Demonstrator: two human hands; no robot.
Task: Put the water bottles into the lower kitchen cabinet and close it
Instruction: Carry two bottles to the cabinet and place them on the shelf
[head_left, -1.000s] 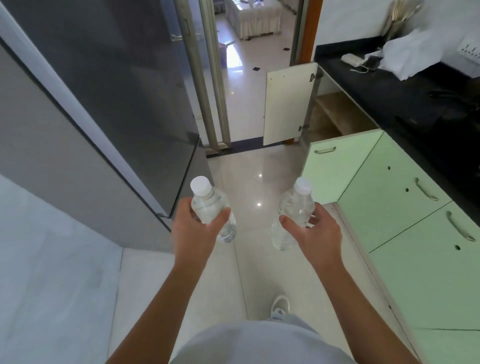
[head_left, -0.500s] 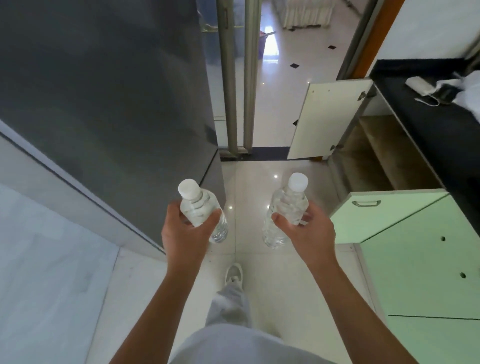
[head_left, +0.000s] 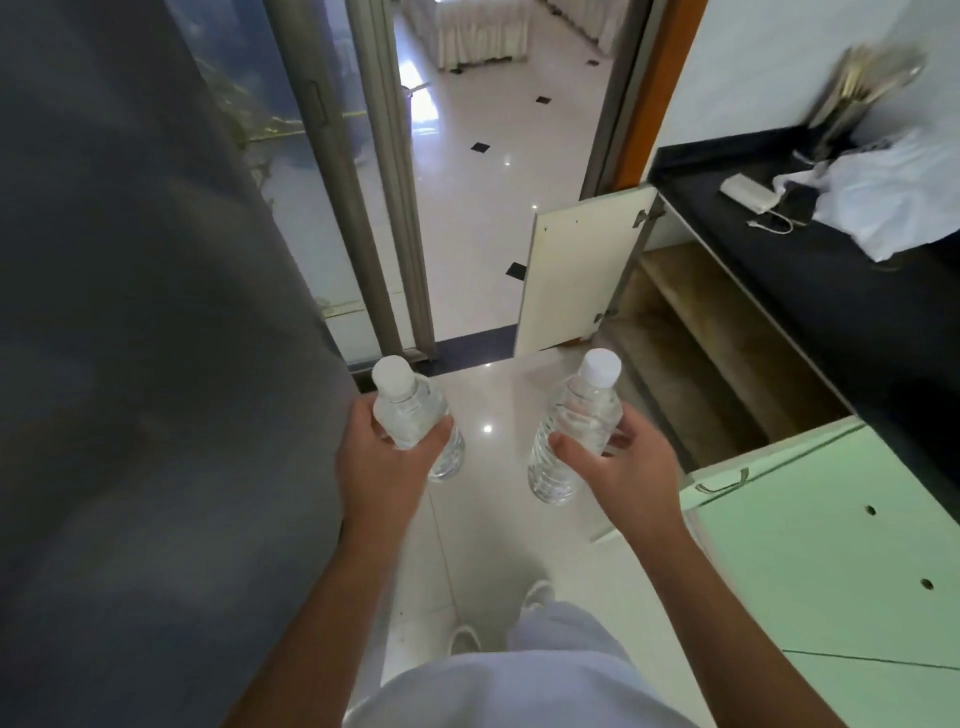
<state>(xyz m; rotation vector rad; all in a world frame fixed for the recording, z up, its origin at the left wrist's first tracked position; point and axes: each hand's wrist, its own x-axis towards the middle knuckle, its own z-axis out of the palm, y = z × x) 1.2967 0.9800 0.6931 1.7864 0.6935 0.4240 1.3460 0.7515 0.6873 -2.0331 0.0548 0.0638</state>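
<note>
Now in the hands: the left hand (head_left: 382, 457) is wrapped round the left bottle (head_left: 410, 415) and the right hand (head_left: 618, 467) round the right bottle (head_left: 576, 421). Thumb and fingers curl about each body, so neither hand is free.
Where the bottles are: carried above the tiled floor (head_left: 493, 234) in front of the person, side by side but apart. The right one is nearer the opening, and neither is inside.
Cabinet: the lower cabinet (head_left: 691, 332) under the dark surface (head_left: 805, 270) stands open, with its cabinet door (head_left: 576, 270) swung out toward the doorway. A wooden shelf shows within.
Long axis: each bottle is close to upright, white cap on top and base toward the floor. The caps lean a little forward, away from the person.
Handling: small clear plastic bottles that look full, so probably light enough for one hand each. The thin walls likely give under a hard squeeze. The plastic is smooth and may be slippery, but it is not fragile.
Where to hold: mid-body, as now, which leaves the base clear for setting down.
Step in hand: by my reading this is the carry toward the opening. Nothing is stored yet and the door is still to shut.
Next move calls for: lowering both bottles and turning right, then standing them on their bases.
Nearby: the green doors (head_left: 831, 545) beside the opening are closed, and a grey panel (head_left: 130, 364) fills the left.
</note>
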